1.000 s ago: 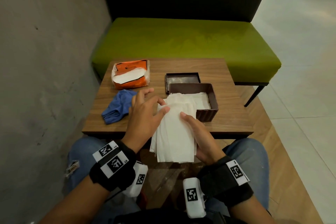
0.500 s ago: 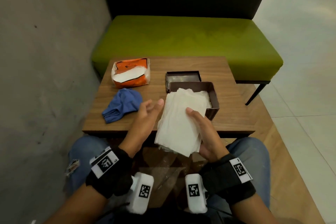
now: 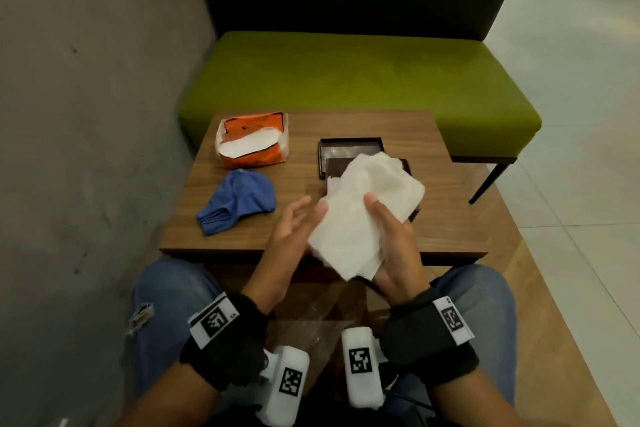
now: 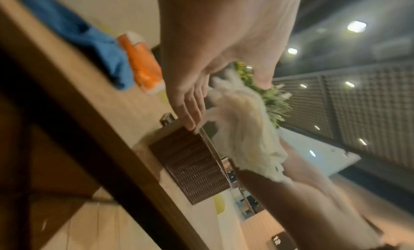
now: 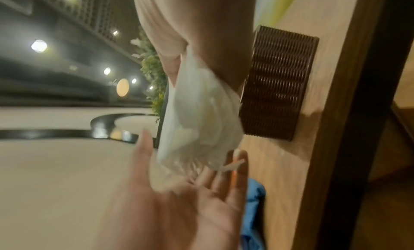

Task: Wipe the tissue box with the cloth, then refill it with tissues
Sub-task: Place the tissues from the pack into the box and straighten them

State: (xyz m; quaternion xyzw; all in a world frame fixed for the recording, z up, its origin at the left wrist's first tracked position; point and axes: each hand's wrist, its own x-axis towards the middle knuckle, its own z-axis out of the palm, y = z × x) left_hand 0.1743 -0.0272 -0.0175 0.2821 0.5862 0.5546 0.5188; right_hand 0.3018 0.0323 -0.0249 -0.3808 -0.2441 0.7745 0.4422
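Right hand (image 3: 391, 246) gripping tissue stack (image 3: 363, 215), thumb on top, above tissue box (image 3: 414, 215) at table's (image 3: 446, 218) front edge. Left hand (image 3: 294, 229) flat, fingers straight, beside stack. Cloth (image 3: 239, 199) at left edge.

White tissues (image 3: 367, 211) in my right grip (image 3: 393, 246), dark brown ribbed tissue box (image 5: 277, 87), blue cloth (image 3: 239, 199), orange-and-white tissue pack (image 3: 251, 140), wood-grain brown surface (image 3: 446, 218), olive-green bench seat (image 3: 346, 80), black-and-white coded tags on my black wristbands (image 3: 429, 340).
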